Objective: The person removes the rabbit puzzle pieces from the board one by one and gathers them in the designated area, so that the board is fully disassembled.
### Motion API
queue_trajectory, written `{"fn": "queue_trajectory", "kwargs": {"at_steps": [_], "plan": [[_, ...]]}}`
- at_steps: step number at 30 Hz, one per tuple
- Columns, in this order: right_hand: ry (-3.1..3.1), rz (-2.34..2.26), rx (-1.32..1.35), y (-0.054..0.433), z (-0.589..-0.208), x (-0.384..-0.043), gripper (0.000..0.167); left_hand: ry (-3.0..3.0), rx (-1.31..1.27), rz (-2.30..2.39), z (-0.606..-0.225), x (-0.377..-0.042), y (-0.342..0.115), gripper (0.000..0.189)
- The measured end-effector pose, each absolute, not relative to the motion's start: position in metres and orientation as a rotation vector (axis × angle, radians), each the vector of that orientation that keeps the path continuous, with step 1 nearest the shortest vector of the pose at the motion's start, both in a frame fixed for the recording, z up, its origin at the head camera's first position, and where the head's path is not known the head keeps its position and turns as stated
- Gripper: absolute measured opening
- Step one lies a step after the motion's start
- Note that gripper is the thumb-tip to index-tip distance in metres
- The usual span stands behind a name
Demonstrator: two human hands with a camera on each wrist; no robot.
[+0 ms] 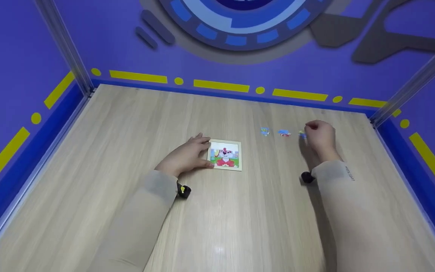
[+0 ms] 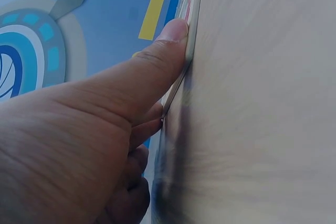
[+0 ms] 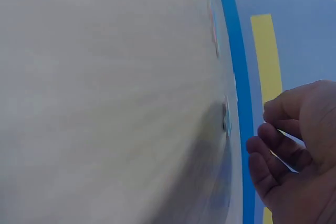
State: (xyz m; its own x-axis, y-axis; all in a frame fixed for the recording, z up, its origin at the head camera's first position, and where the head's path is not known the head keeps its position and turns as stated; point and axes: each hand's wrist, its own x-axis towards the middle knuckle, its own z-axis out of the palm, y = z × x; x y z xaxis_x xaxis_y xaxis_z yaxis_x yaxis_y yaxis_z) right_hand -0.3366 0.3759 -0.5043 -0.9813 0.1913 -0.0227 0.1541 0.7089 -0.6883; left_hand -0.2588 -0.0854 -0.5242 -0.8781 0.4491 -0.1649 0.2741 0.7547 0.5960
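Observation:
A small jigsaw puzzle [image 1: 225, 155] in a pale square frame lies flat on the table, showing a white-faced cartoon animal in red, with a pale strip along its top. My left hand [image 1: 188, 155] holds the frame at its left side, the thumb [image 2: 170, 38] on the near corner and the fingers by the far one. Three loose jigsaw pieces lie right of the puzzle: a left one [image 1: 265, 131], a middle one [image 1: 284, 133] and a right one [image 1: 302, 133]. Just above the right piece hovers my right hand [image 1: 320, 138], fingers bent, nothing visible between them in the right wrist view.
The wood-grain table [image 1: 217, 223] extends all around the puzzle. A blue-purple back wall [image 1: 217, 66] with yellow marks stands behind it, and similar panels rise at both sides. Metal posts [image 1: 66, 45] mark the back corners.

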Motion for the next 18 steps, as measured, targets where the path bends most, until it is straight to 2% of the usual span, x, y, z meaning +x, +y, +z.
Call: {"fn": "queue_trajectory", "kwargs": {"at_steps": [18], "plan": [[-2.58,1.8,-0.074,0.229,-0.496,-0.294,0.034,2.649,0.605,0.774,-0.521,-0.255,-0.086,0.092]]}}
